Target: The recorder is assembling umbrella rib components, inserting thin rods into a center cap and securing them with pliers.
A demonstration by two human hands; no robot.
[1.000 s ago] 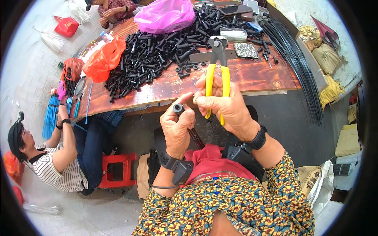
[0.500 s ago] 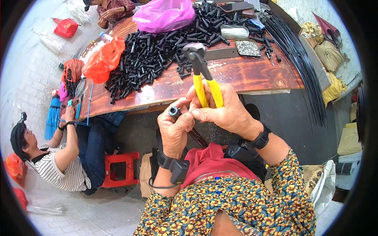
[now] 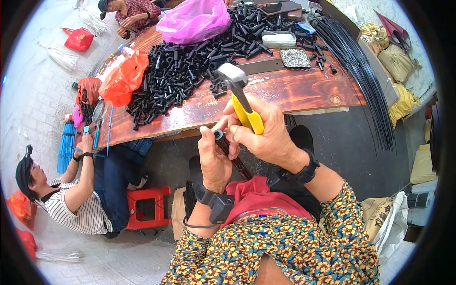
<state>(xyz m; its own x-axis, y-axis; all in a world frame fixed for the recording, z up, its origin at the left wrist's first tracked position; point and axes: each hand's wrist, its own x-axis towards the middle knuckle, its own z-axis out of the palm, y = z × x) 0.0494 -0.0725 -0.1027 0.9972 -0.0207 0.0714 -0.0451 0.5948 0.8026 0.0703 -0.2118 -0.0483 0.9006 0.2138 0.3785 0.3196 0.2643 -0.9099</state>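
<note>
My right hand (image 3: 271,135) is closed around the yellow-handled pincers (image 3: 248,118), whose blunt metal head points up over the table's near edge. Just left of it, my left hand (image 3: 213,159) grips a slim black tube (image 3: 240,167) with a round open end showing above the fingers. The tube slants down toward my lap. Fingertips of both hands meet near the tube's upper part; anything small pinched between them is hidden.
A reddish wooden table (image 3: 313,90) bears a heap of black plastic fittings (image 3: 175,71), a pink bag (image 3: 194,21), an orange bag (image 3: 124,78) and a tray of small metal pieces (image 3: 295,58). Long black rods (image 3: 356,71) lie right. A person in stripes (image 3: 78,209) sits left; another is beyond.
The pincers have turned in my right hand, so their handles now overlap and the head has swung a little left and lower. My left hand has tilted with the tube and shifted slightly right.
</note>
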